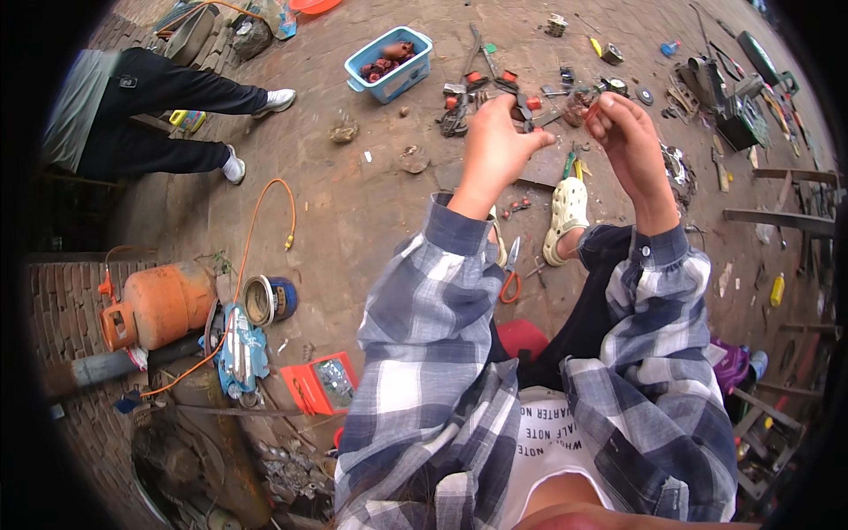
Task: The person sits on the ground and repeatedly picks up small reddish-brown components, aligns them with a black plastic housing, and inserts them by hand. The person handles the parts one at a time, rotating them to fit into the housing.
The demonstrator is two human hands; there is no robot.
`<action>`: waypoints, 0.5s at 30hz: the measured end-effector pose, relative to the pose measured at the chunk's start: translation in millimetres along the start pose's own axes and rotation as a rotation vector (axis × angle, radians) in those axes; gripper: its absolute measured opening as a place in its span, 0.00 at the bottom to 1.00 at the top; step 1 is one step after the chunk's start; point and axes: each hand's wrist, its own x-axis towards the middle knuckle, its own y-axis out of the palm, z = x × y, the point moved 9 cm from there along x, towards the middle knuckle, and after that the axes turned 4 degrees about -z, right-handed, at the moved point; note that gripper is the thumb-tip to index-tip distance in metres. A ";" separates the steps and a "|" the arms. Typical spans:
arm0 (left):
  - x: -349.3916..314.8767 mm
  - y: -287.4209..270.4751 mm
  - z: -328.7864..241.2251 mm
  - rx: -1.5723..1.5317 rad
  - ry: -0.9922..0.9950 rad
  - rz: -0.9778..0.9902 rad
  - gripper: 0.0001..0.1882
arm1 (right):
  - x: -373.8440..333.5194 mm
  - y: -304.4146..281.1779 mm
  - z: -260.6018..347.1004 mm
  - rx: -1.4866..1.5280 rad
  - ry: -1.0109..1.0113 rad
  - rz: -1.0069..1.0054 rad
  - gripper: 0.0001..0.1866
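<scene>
My left hand [496, 146] is closed around a small black part with orange bits [526, 113], its thumb stretched to the right. Its exact kind is partly hidden by the fingers. Just to the right, my right hand [629, 128] pinches a small thin red piece [593, 111] between thumb and fingertips. The two hands are raised close together but apart. Beneath and beyond them, several black and orange parts [455, 110] lie on the ground. A green-handled tool [567, 166] rests below the gap between my hands, and orange-handled scissors [511, 281] lie nearer me.
A light blue plastic basket [389, 66] with reddish-brown parts stands at the far left. Another person in dark trousers [177, 84] is on the left. Below are an orange gas cylinder [168, 305], an open tin [269, 300] and a red case [320, 384]. Metal scrap [742, 119] lies right.
</scene>
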 end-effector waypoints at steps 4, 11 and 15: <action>-15.5 17.9 -14.1 0.266 0.146 0.043 0.26 | 4.6 -6.1 -2.4 0.172 0.011 -0.093 0.10; -12.3 30.6 -14.4 0.078 0.089 0.142 0.28 | 8.4 -27.7 7.8 -0.337 -0.156 -0.244 0.17; -2.3 21.0 -8.1 -0.171 0.111 0.004 0.29 | -2.2 3.4 8.1 -1.151 -0.528 -0.076 0.11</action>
